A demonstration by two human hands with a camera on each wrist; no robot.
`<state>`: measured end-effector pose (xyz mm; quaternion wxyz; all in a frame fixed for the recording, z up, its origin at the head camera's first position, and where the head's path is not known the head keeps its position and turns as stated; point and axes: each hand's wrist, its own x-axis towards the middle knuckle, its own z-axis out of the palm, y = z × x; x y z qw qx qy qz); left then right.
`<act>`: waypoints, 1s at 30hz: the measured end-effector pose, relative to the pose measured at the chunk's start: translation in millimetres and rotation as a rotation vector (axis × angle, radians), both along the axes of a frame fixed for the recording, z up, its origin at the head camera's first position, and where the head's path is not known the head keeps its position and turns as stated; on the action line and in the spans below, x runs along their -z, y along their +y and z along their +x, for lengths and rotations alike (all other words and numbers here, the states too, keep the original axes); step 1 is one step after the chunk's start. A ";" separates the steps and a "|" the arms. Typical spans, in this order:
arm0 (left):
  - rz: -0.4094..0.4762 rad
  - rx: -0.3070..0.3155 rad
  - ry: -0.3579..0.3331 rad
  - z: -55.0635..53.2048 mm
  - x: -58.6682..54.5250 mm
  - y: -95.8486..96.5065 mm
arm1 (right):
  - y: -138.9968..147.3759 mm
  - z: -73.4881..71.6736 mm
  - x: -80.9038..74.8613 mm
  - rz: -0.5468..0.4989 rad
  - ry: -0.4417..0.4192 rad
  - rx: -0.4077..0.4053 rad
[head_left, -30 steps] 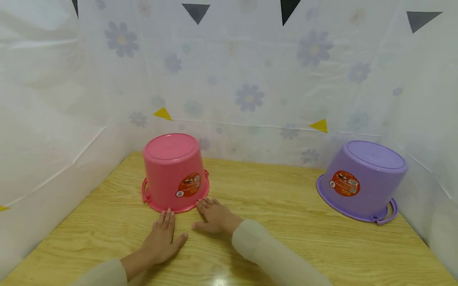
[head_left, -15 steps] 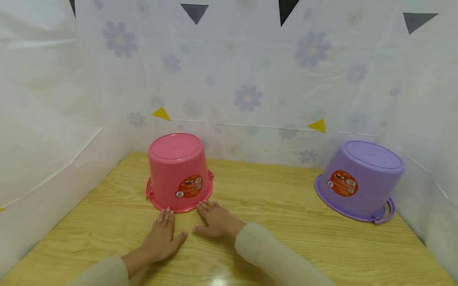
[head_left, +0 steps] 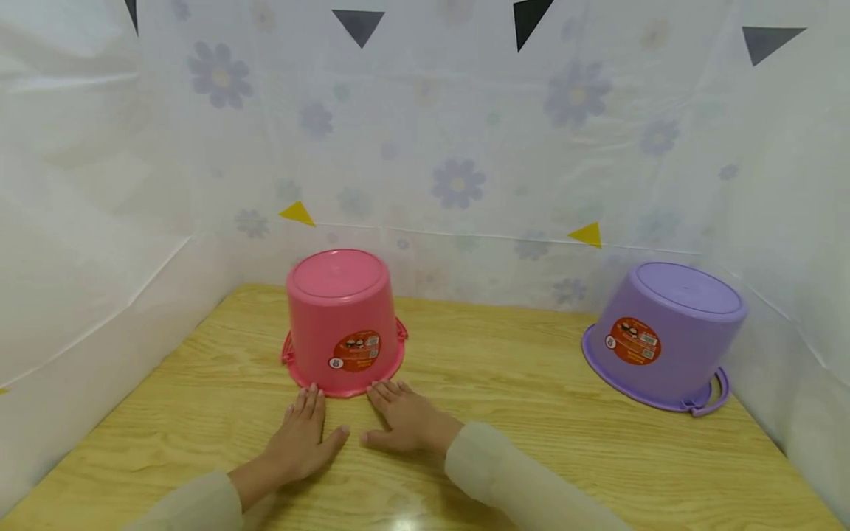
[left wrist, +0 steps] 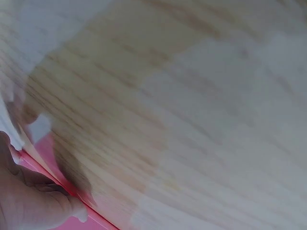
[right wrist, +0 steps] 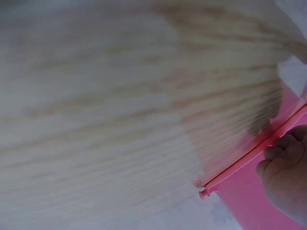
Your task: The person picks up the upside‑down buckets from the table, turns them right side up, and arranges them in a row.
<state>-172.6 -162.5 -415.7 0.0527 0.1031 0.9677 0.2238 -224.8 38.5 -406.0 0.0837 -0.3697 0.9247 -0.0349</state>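
Note:
An upside-down pink bucket (head_left: 341, 324) with a red round label stands left of the middle of the table in the head view. My left hand (head_left: 296, 442) lies palm down in front of it, fingers straight, fingertips right at the near rim. To its right, my right hand (head_left: 408, 420) is also flat, its fingertips at the same rim and its thumb pointing toward the left hand. In the left wrist view the fingers (left wrist: 53, 203) lie against the pink rim, and the right wrist view has the right fingers (right wrist: 276, 160) along it too.
A purple bucket (head_left: 671, 335), also upside down, stands at the right of the wooden table (head_left: 505, 369), its handle resting at the lower right. A white flowered sheet (head_left: 458, 110) with yellow and dark triangles rises behind the table, and pale sheets flank both sides.
The pink bucket has shifted a little to the right and turned slightly. My right hand has moved slightly right and nearer, while the left hand has barely moved. The head view has drifted slightly.

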 end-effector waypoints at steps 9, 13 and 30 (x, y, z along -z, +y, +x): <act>-0.021 0.012 0.008 -0.3 0.1 0.1 | 8.8 6.8 -2.9 -0.009 -0.057 0.006; -0.019 0.007 0.023 -3.0 -0.1 -3.6 | 18.6 1.9 -1.1 -0.035 -0.127 0.045; -0.057 -0.010 0.028 -20.7 0.1 -21.9 | 27.5 -29.6 -4.4 -0.035 -0.116 0.174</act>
